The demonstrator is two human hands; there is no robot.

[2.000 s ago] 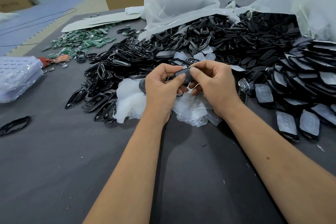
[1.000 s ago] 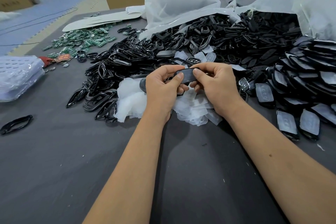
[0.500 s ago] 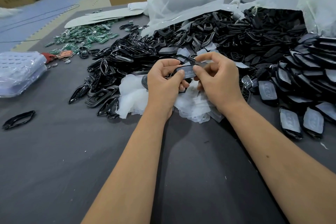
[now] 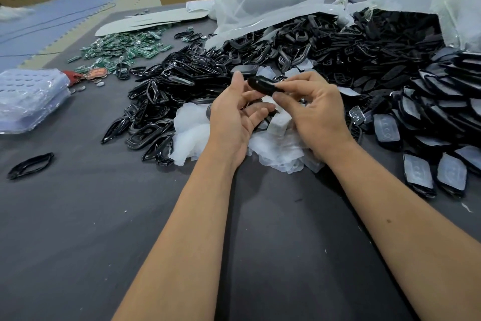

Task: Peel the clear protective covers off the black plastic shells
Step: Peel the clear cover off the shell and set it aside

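Head view: right hand (image 4: 312,115) fingers pinch a glossy black oval shell (image 4: 263,85); left hand (image 4: 234,117) fingers loosely spread.

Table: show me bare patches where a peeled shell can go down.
The dark table lies bare in front of the film heap, left of the left hand and around the lone black ring. Also bare between the forearms. Crowded: shell pile behind, covered shells right, green boards far left.
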